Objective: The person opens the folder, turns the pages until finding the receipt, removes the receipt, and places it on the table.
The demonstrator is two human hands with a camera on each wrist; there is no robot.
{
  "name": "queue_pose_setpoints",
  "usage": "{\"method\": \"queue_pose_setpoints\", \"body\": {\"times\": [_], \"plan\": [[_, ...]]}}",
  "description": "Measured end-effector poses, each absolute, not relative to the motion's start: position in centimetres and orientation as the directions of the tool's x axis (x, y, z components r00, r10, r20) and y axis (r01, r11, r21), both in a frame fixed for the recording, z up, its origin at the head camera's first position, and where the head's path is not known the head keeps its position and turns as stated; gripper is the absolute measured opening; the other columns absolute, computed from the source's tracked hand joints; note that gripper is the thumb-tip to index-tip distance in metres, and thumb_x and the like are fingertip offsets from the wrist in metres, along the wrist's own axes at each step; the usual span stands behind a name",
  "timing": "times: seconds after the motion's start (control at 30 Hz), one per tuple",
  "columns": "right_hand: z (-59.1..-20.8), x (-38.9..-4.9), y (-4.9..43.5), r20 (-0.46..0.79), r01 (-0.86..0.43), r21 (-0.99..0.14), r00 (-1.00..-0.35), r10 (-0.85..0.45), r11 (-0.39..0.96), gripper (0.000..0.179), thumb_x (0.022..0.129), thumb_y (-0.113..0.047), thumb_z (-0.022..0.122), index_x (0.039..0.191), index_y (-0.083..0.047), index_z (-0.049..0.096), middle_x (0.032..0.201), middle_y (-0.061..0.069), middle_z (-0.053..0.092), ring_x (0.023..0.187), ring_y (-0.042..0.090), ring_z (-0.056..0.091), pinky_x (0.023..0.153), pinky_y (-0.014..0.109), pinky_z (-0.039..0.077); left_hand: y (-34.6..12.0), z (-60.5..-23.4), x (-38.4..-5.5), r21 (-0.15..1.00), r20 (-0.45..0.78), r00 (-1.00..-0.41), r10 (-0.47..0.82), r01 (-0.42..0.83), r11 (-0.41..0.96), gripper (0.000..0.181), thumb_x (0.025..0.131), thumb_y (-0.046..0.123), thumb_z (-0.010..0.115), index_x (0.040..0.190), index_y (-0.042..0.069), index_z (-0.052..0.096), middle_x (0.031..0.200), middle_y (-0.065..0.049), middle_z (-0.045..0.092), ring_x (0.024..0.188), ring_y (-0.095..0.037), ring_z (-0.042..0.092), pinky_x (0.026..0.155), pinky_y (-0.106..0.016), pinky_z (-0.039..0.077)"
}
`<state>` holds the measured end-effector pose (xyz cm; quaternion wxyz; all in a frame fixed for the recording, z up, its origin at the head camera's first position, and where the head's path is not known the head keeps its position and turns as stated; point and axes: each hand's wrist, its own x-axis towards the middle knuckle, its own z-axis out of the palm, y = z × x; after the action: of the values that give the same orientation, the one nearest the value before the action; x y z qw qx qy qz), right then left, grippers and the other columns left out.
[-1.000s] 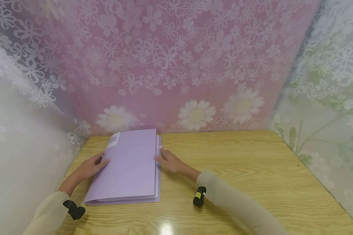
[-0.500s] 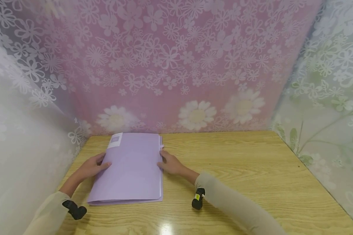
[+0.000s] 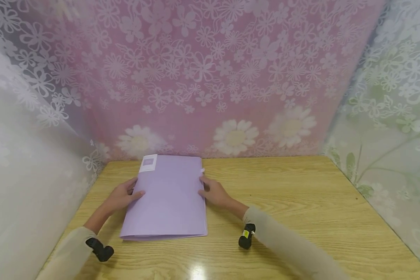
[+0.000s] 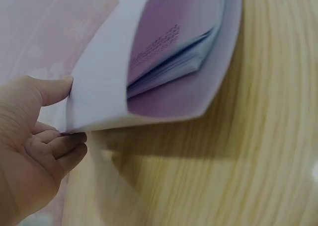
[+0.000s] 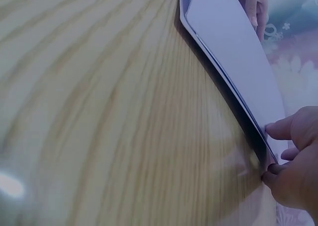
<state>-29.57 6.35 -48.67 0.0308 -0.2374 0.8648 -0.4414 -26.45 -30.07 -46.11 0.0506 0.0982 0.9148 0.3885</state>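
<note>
A closed purple folder (image 3: 168, 198) with a white label (image 3: 148, 162) at its top left corner is held between both hands over the table. My left hand (image 3: 123, 195) grips the spine side, thumb on the front cover and fingers beneath. On the opposite side my right hand (image 3: 215, 192) pinches the opening edge, just below a small pale tab (image 3: 202, 170). In the left wrist view, folded sheets (image 4: 174, 69) show inside the folder's gaping bottom end. The right wrist view has the folder's edge (image 5: 223, 72) raised slightly, with a dark shadow under it.
The wood-grain table (image 3: 283, 206) stretches to the right and toward the front. A pink flowered wall covering (image 3: 210, 77) rises behind its back edge, and pale flowered sheets hang on both sides. Black wrist cameras (image 3: 246, 236) sit on both sleeves.
Both hands have shifted the folder to the right across the table. Its covers, offset at the right edge before, now lie nearly in line.
</note>
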Motion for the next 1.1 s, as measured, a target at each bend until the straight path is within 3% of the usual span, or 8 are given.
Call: {"method": "queue_pose_setpoints", "body": {"times": [0.33, 0.73, 1.0, 1.1], "plan": [[-48.7, -30.4, 11.7, 0.095, -0.299, -0.811, -0.915, -0.391, 0.502, 0.062, 0.097, -0.012, 0.069, 0.151, 0.004, 0.043, 0.161, 0.019, 0.037, 0.150, 0.034, 0.036, 0.121, 0.047, 0.035, -25.5, -46.9, -26.8, 0.754, -0.025, -0.960, 0.280, 0.165, 0.635, 0.097, 0.099, 0.041, 0.066, 0.160, -0.008, 0.009, 0.166, -0.031, 0.015, 0.149, -0.046, 0.030, 0.117, -0.055, 0.038], [-47.9, -30.3, 17.6, 0.082, -0.335, -0.771, -0.896, -0.437, 0.542, 0.066, 0.098, -0.015, 0.068, 0.153, 0.007, 0.039, 0.163, 0.024, 0.029, 0.154, 0.039, 0.025, 0.126, 0.054, 0.022, -20.5, -48.2, -26.7, 0.595, -0.018, -0.934, 0.357, 0.277, 0.755, 0.098, 0.102, 0.060, 0.048, 0.162, -0.001, 0.000, 0.169, -0.021, 0.014, 0.154, -0.036, 0.026, 0.124, -0.053, 0.030], [-48.4, -29.9, 20.1, 0.089, -0.408, -0.672, -0.873, -0.480, 0.618, 0.069, 0.099, -0.023, 0.068, 0.152, 0.009, 0.038, 0.162, 0.030, 0.028, 0.150, 0.047, 0.029, 0.123, 0.059, 0.025, -18.6, -48.3, -26.7, 0.479, -0.042, -0.919, 0.393, 0.326, 0.815, 0.098, 0.102, 0.064, 0.042, 0.162, -0.002, 0.003, 0.171, -0.019, 0.008, 0.158, -0.035, 0.018, 0.128, -0.057, 0.016], [-48.4, -29.6, 20.5, 0.069, -0.398, -0.655, -0.878, -0.474, 0.642, 0.070, 0.099, -0.026, 0.067, 0.153, 0.007, 0.038, 0.163, 0.029, 0.028, 0.151, 0.048, 0.027, 0.123, 0.059, 0.024, -18.3, -48.4, -26.7, 0.465, -0.057, -0.919, 0.390, 0.322, 0.825, 0.097, 0.102, 0.064, 0.042, 0.162, -0.002, 0.004, 0.171, -0.020, 0.008, 0.158, -0.036, 0.017, 0.128, -0.057, 0.016]]}}
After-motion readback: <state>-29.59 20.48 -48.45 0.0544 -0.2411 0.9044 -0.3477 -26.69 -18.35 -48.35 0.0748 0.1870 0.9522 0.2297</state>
